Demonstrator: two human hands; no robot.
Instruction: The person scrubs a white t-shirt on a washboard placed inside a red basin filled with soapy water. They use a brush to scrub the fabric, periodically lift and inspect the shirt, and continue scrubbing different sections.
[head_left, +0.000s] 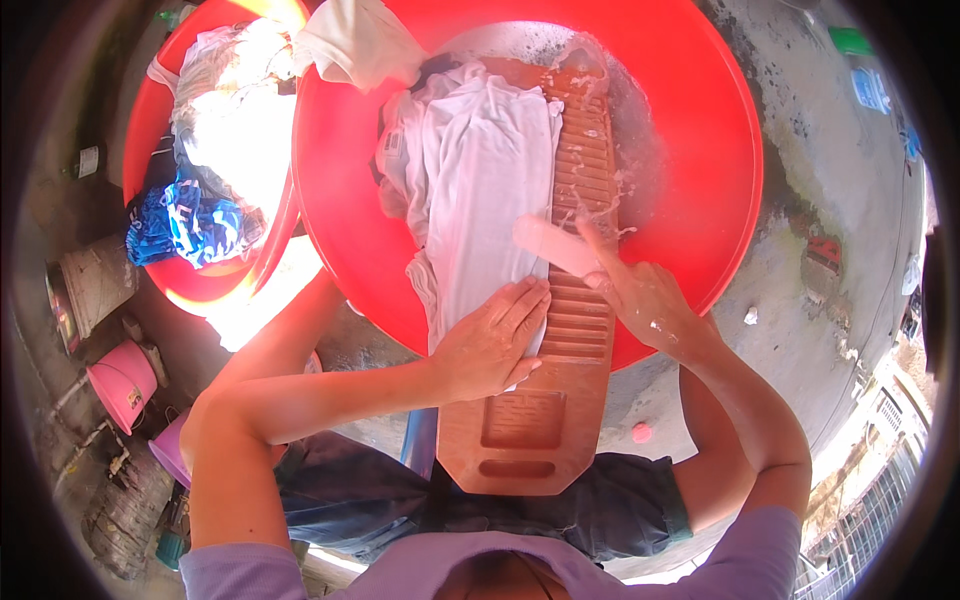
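A brown ribbed washboard (577, 322) leans from my lap into a large red basin (697, 150) with sudsy water (637, 157) at its far side. Over the board's left part lies a wet white garment (487, 187). My left hand (491, 337) presses flat on the garment's near end, fingers together. In my right hand (645, 300) is a pale pink brush or bar (555, 244), blurred, just above the garment's right edge; its exact kind cannot be told. Water splashes beside it over the ridges.
A second red tub (139, 165) on the left holds white clothes and a blue patterned garment (195, 225). A pale cloth (360, 45) hangs over the basin's rim. Pink bucket (124, 382), purple bucket (172, 446) and a grimy container (97, 285) stand at left. A red piece (641, 433) lies on the floor.
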